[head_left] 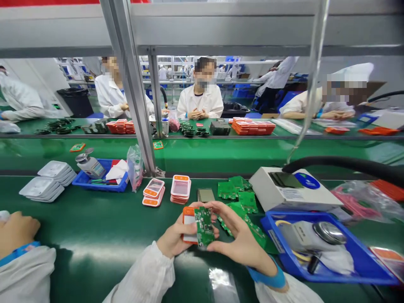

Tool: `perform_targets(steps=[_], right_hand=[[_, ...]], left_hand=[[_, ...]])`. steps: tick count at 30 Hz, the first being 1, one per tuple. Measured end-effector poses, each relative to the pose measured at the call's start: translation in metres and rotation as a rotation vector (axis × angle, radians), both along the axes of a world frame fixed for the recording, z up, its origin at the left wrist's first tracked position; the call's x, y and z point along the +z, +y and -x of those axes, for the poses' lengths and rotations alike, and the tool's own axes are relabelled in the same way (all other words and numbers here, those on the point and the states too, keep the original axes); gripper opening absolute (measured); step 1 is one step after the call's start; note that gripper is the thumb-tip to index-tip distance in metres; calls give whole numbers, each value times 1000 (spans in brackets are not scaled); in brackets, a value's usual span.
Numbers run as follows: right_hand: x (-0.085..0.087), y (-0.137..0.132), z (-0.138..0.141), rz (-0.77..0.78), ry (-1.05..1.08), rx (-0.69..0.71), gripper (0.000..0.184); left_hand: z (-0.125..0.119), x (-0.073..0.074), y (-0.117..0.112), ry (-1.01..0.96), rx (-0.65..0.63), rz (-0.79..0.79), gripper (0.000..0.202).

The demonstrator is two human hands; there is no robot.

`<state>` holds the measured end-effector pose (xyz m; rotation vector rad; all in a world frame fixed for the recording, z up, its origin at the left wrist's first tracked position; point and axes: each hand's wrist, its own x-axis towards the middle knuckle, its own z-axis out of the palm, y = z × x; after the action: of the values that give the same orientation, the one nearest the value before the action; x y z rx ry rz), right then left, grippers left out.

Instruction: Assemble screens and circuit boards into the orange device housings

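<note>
My left hand (173,240) is closed around an orange-rimmed plastic case (188,223) with a pale face, its thumb lying across the front. Over the right part of that case is a green circuit board (204,227), tilted, with small components on it. My right hand (238,242) pinches the board between fingers at its top edge and the thumb at its lower corner. Whether the board touches the case behind it I cannot tell. More green circuit boards (248,202) lie in a loose heap beyond my right hand. Two stacks of orange-rimmed cases (180,189) (153,192) stand ahead.
A blue tray (315,271) with a metal-topped bottle sits at right, by a white box (293,195). Another blue tray (100,185) and white plastic trays (42,187) are at left. A co-worker's hand (19,231) rests at far left. A metal post (132,92) rises ahead; co-workers sit across the green conveyor (221,153).
</note>
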<state>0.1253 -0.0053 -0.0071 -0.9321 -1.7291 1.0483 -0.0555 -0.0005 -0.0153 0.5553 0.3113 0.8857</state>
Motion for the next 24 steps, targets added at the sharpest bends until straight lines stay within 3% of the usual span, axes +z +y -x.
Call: perform_targets(steps=[8,14,24], right_hand=[[0,-3,-5,-77,-205,-45,75],[1,0,1,-406,-326,-17,70],[0,3,7,-587,-459,-24,37]], left_hand=[[-3,4,-3,-46,32,75,51],[-5,4,2,-84,40,178,40],[-6,2,3,-38,105,243,33]])
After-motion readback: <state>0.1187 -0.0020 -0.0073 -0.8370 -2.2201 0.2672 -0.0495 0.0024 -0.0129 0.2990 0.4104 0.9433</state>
